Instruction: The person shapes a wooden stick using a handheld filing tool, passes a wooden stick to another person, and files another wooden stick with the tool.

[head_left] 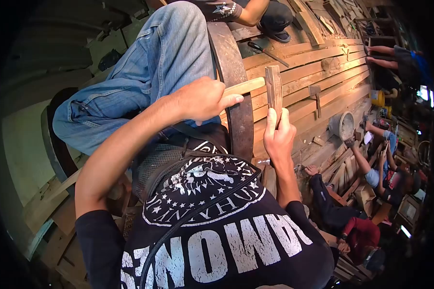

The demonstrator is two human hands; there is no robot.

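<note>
Nearest the camera, the wearer's black shirt point(217, 224) with white print filled the lower middle, a dark cord point(190, 214) running slantwise across it. Blue jeans point(171, 53) covered a bent leg at upper left. Left hand point(205, 99): fingers curled closed around a pale stick point(248, 87), thumb lying toward its free end. Right hand point(280, 135): thumb and fingers gripped the lower end of a brown wood block point(273, 86), which stood roughly upright in the view. The stick's far end met the block's side, well above the right hand; whether it entered the block could not be told. Both pieces were held out in front of the body. A dark, curved board point(228, 55) passed behind the stick, between the left hand and the block. Beyond lay long planks point(299, 74); on them were a hand tool point(270, 54) with a dark handle and narrow blade, and, right of the block, a hatchet point(315, 96). A grey bucket point(344, 126) was near the planks' right-hand edge, with a yellow bucket point(377, 98) farther off. At top, a person's forearm point(252, 13) showed; at far right, several other people sat or stood among wood pieces, details dim
</note>
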